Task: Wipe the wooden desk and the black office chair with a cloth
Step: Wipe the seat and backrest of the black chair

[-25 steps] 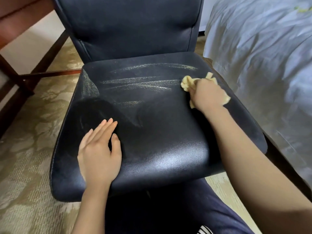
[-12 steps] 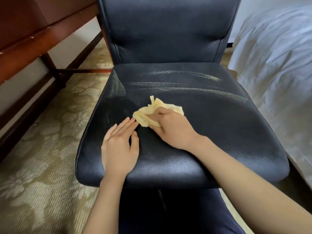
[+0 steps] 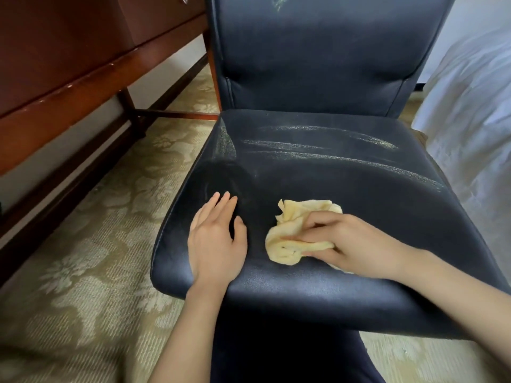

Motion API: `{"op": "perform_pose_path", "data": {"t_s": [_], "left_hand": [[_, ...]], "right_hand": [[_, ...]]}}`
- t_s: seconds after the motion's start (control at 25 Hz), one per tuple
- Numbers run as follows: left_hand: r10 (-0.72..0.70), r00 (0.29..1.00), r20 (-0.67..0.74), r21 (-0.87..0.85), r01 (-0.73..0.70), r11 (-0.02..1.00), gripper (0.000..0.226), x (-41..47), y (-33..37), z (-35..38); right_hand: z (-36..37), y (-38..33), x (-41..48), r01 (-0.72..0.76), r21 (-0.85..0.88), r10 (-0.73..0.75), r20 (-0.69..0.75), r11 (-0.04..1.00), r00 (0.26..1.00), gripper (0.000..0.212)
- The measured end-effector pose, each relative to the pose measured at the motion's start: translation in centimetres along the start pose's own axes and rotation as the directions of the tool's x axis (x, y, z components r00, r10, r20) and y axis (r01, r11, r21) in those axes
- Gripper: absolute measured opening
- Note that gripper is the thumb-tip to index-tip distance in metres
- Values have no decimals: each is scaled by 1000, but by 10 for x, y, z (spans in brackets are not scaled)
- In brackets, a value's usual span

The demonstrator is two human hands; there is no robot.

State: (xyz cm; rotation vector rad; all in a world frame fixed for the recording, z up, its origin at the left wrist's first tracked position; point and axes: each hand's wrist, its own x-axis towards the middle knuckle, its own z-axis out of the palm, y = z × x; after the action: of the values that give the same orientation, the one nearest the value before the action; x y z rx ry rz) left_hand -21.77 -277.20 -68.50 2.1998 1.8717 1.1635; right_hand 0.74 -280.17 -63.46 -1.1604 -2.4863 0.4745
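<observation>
Black chair is the landmark, seen from its front edge w/ backrest rising at the far side. Yellow cloth lies bunched on the seat, front-centre. Right hand is clamped on the cloth: fingers curled over the top, thumb tucked along the near side, pressing it to the seat. Left hand lies flat on the seat just left of the cloth, fingers straight and together, thumb spread, palm down near the seat's front-left corner; not touching the cloth. Pale streaks run across the seat's rear half, plus a faint smear high on the backrest. Wooden desk stands left of the chair, its drawer fronts and leg rails in view; tabletop itself out of frame. Patterned carpet under and left of the chair. White bed right of the chair, close to the seat's edge.
</observation>
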Motion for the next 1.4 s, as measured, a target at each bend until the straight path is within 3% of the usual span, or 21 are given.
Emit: {"op": "perform_pose_path", "data": {"t_s": [0.2, 0.52, 0.84, 1.04, 1.2, 1.4], "left_hand": [[-19, 1000, -10, 11, 20, 1000, 50, 1, -2, -1], [14, 1000, 7, -21, -14, 1000, 55, 11, -14, -6], [30, 999, -33, -41, -31, 999, 50, 32, -35, -5], [-94, 984, -152, 171, 120, 978, 51, 35, -45, -6], [-253, 950, -184, 112, 276, 955, 57, 37, -48, -3], [-280, 944, -177, 14, 287, 958, 58, 37, -48, -4]], "right_hand": [[-3, 23, 40, -33, 21, 33, 28, 999, 999, 13], [1, 62, 173, -34, -110, 41, 65, 993, 997, 25], [17, 88, 288, -282, -288, 260, -113, 915, 959, 36], [23, 73, 261, -13, -210, 13, -2, 978, 1000, 26], [25, 47, 217, 172, -99, -162, 97, 980, 982, 26], [16, 23, 155, 359, 60, -364, 186, 931, 913, 28]]}}
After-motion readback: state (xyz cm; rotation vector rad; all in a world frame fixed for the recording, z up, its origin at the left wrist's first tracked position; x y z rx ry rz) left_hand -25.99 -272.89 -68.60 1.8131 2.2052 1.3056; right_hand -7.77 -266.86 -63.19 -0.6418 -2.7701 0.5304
